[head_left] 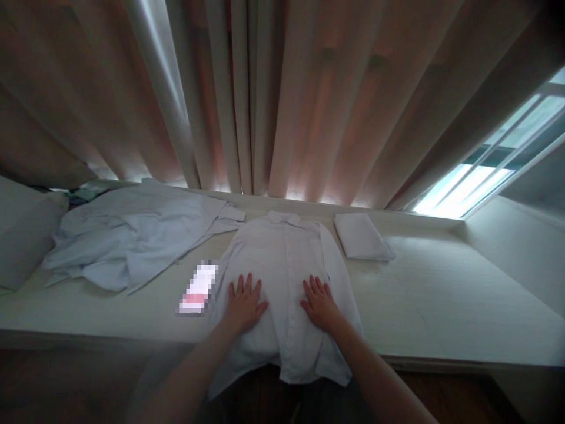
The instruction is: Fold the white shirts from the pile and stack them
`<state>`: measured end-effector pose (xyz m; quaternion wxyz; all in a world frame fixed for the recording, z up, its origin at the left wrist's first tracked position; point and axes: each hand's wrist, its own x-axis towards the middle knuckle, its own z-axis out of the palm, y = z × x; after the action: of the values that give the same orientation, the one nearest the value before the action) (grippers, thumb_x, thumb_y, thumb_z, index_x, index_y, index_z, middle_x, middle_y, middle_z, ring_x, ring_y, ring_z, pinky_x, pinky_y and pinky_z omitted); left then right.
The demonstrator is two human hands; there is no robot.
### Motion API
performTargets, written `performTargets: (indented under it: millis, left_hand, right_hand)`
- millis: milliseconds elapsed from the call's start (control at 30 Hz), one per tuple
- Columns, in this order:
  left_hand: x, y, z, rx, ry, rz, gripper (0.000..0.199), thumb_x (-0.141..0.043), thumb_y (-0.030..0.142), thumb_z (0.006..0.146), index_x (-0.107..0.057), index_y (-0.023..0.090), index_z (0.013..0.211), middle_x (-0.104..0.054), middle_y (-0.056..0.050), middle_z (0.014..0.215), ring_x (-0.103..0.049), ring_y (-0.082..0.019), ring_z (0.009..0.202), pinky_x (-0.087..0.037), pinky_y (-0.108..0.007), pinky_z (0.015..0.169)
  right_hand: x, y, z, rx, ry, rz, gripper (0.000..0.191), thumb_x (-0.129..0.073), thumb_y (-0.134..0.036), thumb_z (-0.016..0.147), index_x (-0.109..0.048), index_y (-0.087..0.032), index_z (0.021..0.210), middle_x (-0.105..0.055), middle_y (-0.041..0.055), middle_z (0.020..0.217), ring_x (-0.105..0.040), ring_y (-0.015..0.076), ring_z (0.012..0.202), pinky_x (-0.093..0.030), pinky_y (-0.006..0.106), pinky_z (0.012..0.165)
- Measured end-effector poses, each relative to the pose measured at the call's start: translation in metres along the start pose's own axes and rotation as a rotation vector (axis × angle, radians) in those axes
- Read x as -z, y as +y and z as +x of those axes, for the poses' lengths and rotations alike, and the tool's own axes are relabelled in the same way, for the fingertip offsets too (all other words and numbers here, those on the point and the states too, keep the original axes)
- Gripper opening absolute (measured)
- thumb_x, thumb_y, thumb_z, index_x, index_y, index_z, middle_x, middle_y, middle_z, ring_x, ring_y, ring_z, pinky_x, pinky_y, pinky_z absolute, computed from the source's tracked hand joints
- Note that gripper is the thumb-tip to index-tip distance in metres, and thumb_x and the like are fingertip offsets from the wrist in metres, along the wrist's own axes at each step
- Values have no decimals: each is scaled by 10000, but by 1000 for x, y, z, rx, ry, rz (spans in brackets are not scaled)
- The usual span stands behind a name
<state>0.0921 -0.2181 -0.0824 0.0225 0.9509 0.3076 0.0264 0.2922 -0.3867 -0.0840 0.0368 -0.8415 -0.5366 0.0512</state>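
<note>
Stretches left arm (202,360) from 7 o'clock, right arm (368,360) from 5; rests left hand (242,307) and right hand (321,306) palm-down, fingers (249,285) spread toward 12 o'clock.

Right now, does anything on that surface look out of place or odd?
The white garment at left looks messy: it lies rumpled, while the shirt under the left hand and right hand is spread fairly flat. Beside it, a pixelated patch hides whatever lies there. No spill shows.

Each bare forearm (372,368) tapers toward a bare, five-fingered grip (321,303).
</note>
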Motion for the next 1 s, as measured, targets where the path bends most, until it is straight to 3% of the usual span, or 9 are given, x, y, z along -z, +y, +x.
performTargets:
  millis: [167, 367, 533, 767, 900, 1000]
  left_hand:
    - [-8, 15, -20, -9, 33, 8, 652, -294, 585, 805, -241, 257, 1365, -132, -111, 1457, -35, -362, 1314, -14, -589, 988]
    - [-8, -9, -28, -94, 28, 34, 628, -275, 565, 824, -226, 261, 1370, -138, -92, 1458, -42, -308, 1328, -7, -547, 1016]
    - [-12, -22, -32, -110, 30, 42, 621, -292, 541, 831, -237, 236, 1369, -157, -112, 1451, -80, -299, 1326, -41, -513, 1031]
    - [-18, -38, -40, -106, 58, 34, 627, -268, 542, 837, -257, 204, 1364, -172, -112, 1446, -89, -271, 1329, -48, -484, 1044]
    - [-17, -45, -41, -123, 37, 27, 619, -261, 556, 832, -283, 225, 1354, -179, -94, 1447, -88, -273, 1329, -50, -482, 1044]
    - [-16, -45, -41, -115, 30, 26, 615, -264, 555, 832, -283, 230, 1354, -172, -91, 1449, -88, -276, 1329, -54, -481, 1042]
  right_hand:
    - [-8, -9, -16, -9, 55, -40, 661, -314, -545, 835, -240, -180, 1381, -110, 123, 1449, -48, 321, 1314, -24, 536, 1018]
    - [-13, -2, -26, 45, 63, 7, 608, -290, -496, 861, -246, -178, 1378, -114, 101, 1451, -50, 278, 1321, -76, 489, 1038]
    - [-11, 19, -33, -67, 127, 83, 569, -246, -408, 889, -259, -99, 1367, -163, 126, 1441, -89, 227, 1323, -162, 399, 1041]
    - [-16, 57, -54, -225, 87, 25, 597, -237, -405, 888, -198, -68, 1379, -218, 152, 1421, -176, 222, 1306, -179, 391, 1031]
    - [-12, 75, -64, -178, 14, -45, 565, -247, -425, 887, -251, -134, 1371, -225, 104, 1428, -133, 216, 1315, -142, 397, 1039]
    - [-8, 90, -70, -244, -21, -83, 526, -239, -412, 891, -251, -195, 1370, -194, 69, 1442, -116, 222, 1317, -148, 439, 1026]
